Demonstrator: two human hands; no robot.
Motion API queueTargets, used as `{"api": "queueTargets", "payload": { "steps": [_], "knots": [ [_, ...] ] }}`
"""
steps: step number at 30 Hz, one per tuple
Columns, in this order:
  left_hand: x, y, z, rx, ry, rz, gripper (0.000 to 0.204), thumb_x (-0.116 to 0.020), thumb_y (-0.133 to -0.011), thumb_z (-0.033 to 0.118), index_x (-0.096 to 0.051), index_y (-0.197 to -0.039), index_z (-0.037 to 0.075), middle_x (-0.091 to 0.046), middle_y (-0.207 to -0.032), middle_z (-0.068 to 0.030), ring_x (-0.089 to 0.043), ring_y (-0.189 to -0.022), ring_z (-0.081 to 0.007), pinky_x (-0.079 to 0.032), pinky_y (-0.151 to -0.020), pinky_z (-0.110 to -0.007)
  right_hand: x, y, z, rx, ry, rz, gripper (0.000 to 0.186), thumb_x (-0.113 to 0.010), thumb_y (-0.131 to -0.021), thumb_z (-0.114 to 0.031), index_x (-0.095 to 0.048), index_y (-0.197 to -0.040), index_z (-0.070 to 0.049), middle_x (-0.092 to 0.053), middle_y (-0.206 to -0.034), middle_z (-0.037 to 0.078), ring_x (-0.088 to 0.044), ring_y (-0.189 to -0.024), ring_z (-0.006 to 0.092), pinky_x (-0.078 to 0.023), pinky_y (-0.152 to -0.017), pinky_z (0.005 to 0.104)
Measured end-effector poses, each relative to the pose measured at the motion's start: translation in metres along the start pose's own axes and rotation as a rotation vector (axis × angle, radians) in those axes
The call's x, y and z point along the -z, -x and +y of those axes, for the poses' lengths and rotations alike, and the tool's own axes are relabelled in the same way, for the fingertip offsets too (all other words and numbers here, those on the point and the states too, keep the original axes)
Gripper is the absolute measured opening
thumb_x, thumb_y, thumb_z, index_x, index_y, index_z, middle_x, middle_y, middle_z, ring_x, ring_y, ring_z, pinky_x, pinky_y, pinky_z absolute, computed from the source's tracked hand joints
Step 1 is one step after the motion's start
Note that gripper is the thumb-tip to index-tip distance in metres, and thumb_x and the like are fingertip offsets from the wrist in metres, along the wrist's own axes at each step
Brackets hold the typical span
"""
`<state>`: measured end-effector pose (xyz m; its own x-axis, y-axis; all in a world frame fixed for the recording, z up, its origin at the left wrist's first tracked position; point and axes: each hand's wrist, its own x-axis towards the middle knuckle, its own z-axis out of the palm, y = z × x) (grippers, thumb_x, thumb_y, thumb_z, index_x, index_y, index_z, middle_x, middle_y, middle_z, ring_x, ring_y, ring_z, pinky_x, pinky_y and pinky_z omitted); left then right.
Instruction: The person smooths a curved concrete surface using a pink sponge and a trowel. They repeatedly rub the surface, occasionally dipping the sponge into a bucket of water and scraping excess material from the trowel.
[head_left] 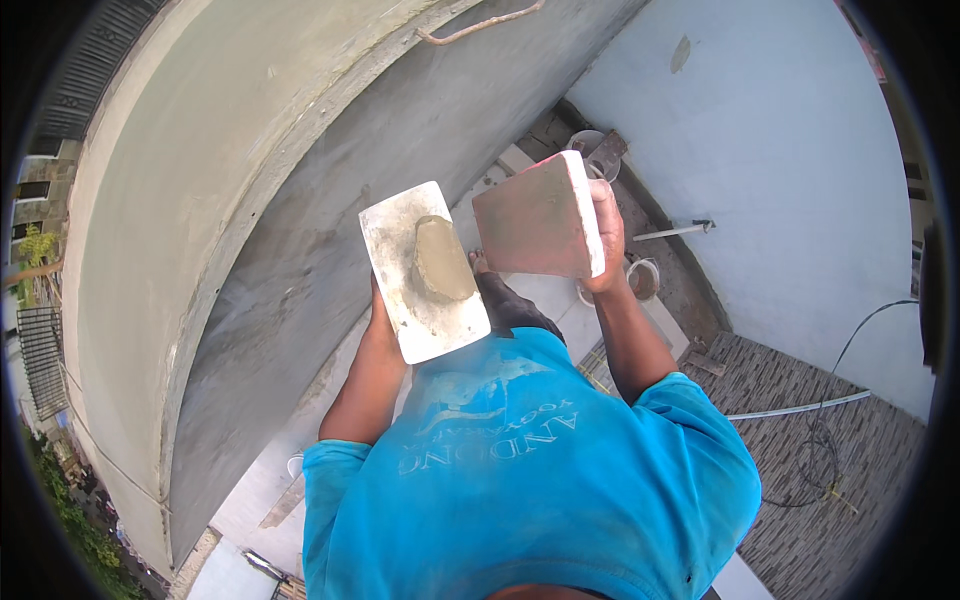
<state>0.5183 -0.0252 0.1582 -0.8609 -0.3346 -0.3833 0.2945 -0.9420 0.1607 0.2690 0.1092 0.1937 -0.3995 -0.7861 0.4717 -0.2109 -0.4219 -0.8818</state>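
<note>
My left hand (382, 318), mostly hidden, grips a white rectangular board (395, 250) at the middle of the view. On that board sits a lump of wet grey mortar (445, 258). My right hand (607, 230) is closed on a reddish, mortar-stained float (530, 220) with a white edge, raised just right of the white board. The float's handle is hidden behind it.
A curved plastered wall (320, 160) runs along the left, a pale blue wall (760, 130) along the right. Below are buckets (642, 280), a white pipe (670, 230), dark cable (820, 440) on patterned flooring (850, 510), and another pipe (790, 405).
</note>
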Motion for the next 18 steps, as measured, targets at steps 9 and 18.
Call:
{"api": "queueTargets", "payload": {
  "steps": [9,18],
  "knots": [
    [-0.047,-0.022,-0.018,-0.041,-0.073,-0.097,0.058,-0.037,-0.108,0.051,-0.056,-0.139,0.005,-0.067,-0.126,-0.0163,-0.073,-0.104,-0.0321,-0.065,-0.082,-0.049,-0.013,-0.027,-0.019,0.102,0.280,-0.232,0.049,-0.077,-0.070,-0.008,-0.071,-0.118,-0.003,-0.071,-0.111,0.015,-0.070,-0.098,0.0281,-0.056,-0.085,0.0355],
    [-0.071,-0.015,-0.028,-0.129,0.030,0.146,0.050,-0.046,-0.106,0.050,-0.062,-0.131,0.009,-0.071,-0.112,-0.0121,-0.073,-0.090,-0.0300,-0.064,-0.073,-0.048,0.050,-0.032,0.001,0.014,0.498,-0.272,0.043,-0.078,-0.081,-0.007,-0.069,-0.123,-0.007,-0.071,-0.114,0.010,-0.067,-0.085,0.0211,-0.055,-0.076,0.0326]
  ]
}}
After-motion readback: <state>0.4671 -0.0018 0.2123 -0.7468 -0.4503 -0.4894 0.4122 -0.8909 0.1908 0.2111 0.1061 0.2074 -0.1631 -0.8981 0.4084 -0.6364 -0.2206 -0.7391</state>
